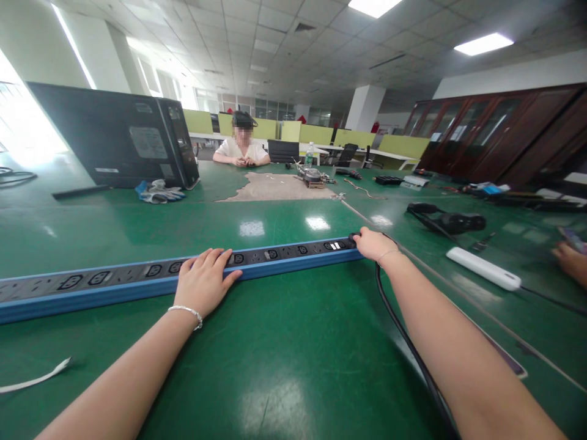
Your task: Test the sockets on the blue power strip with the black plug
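A long blue power strip [270,267] with black sockets lies across the green table in the head view, running off the left edge. My left hand [204,278] rests on its middle, fingers stretched over the top face and thumb out along the near side. At the strip's right end my right hand [373,243] is closed around a black plug [353,238], which sits at the last socket. How deep the plug sits is hidden by the fingers. From under that hand a thick black cable [389,305] runs down toward me.
A black computer case [123,137] and gloves [159,191] are at the back left. Right of my arm lie a white power strip [483,269] and a black cable bundle [447,219]. A person [242,146] sits opposite; another person's hand [571,260] shows at the right edge.
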Available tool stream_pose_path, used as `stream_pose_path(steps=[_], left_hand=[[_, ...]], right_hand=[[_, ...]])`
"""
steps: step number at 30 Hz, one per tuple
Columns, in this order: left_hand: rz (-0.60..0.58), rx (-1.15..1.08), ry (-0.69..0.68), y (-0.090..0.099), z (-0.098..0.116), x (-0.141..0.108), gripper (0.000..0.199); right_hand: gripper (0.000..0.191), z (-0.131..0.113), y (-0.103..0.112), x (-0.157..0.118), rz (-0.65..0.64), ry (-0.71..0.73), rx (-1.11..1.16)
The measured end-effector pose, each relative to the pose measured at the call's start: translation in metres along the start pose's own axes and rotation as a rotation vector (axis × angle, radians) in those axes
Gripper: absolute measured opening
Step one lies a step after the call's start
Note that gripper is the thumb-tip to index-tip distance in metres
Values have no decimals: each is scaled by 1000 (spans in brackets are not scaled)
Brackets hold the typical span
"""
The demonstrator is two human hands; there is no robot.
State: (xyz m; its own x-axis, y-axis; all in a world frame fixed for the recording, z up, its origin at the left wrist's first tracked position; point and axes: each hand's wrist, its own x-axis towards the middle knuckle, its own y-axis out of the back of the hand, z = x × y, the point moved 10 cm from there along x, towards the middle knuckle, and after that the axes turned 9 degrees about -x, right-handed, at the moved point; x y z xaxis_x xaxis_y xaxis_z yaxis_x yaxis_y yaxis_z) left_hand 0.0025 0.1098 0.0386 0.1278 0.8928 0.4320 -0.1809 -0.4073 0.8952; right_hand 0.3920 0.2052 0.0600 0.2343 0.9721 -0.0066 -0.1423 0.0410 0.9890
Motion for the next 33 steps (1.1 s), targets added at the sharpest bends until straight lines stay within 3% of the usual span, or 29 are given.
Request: stream_pose_path(steps=[10, 18, 25, 33], left_hand=[[1, -4, 11, -1, -1, 1, 52], [-11, -19, 7, -2, -2, 1, 54], [-19, -19, 4, -2, -1, 1, 53], [0, -11, -4, -1, 1, 0, 53]], right_hand=[[39, 6, -15, 2, -154, -46, 91], [39, 8, -15, -14, 27, -98, 109], [35, 6, -14, 4, -97, -37, 65], [40, 10, -22, 0, -73, -28, 89]])
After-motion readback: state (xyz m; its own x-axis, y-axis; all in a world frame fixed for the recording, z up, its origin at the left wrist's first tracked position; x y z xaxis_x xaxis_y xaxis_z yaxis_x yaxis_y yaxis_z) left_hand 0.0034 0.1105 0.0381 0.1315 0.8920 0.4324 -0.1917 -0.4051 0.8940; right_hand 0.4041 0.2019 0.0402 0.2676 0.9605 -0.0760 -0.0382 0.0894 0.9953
